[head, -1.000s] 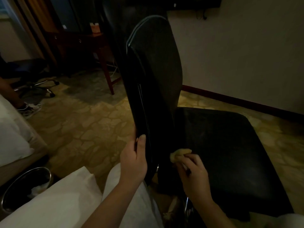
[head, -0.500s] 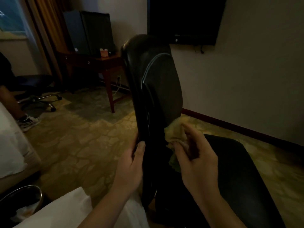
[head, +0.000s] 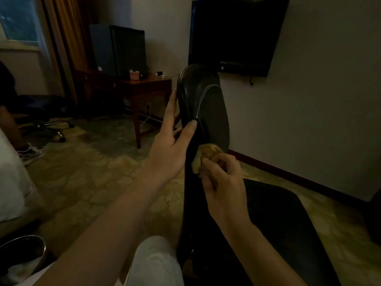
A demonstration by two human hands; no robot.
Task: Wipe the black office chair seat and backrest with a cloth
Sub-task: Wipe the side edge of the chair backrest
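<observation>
The black office chair stands edge-on before me, its backrest [head: 208,112] upright at centre and its seat [head: 288,230] spreading to the lower right. My left hand [head: 173,141] holds the backrest's near edge, thumb on the front side and fingers stretched up behind it. My right hand [head: 222,182] grips a bunched yellowish cloth [head: 206,155] and presses it against the front of the backrest, about halfway up. The chair's base is hidden below the seat.
A wooden desk [head: 144,85] with a dark screen stands behind the chair, and a wall-mounted TV [head: 237,34] hangs above. A metal bin [head: 20,256] sits at lower left. Another person's leg and shoe [head: 28,151] and a second chair are at far left. Patterned carpet [head: 92,172] covers the floor.
My right hand has carried the cloth from the base of the backrest up to its middle. My left hand has slid higher along the backrest's edge. The view has tilted upward.
</observation>
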